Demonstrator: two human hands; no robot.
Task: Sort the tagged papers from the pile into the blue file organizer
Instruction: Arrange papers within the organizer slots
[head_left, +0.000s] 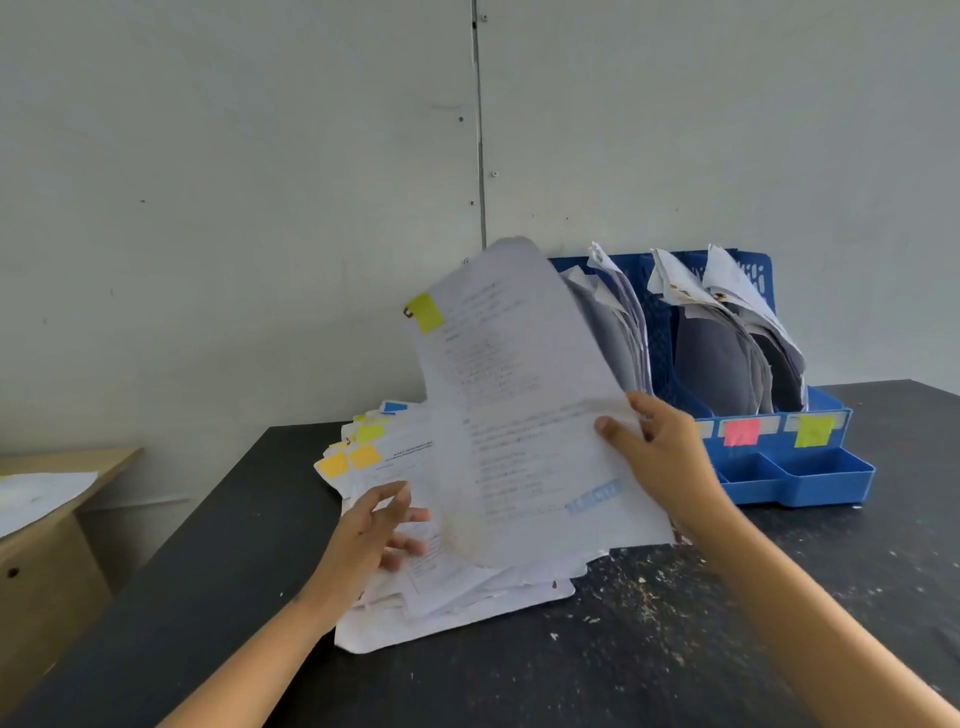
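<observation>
My right hand (660, 457) pinches the right edge of a white printed sheet (519, 405) and holds it up, tilted, over the pile. That sheet carries a yellow-green tag (426, 312) at its top left corner. The pile of tagged papers (441, 587) lies on the black table, with yellow and orange tags (350, 460) sticking out at its far left. My left hand (379, 530) hovers with relaxed fingers over the pile's left side. The blue file organizer (810, 478) stands to the right behind the lifted sheet, its slots holding papers, with a pink label (742, 432) and a yellow-green label (813, 430) on its front.
The black table (675, 649) is speckled with pale flecks in front of the pile. A wooden desk (47, 545) with a white sheet on it stands at the left, lower than the table. A grey wall runs behind.
</observation>
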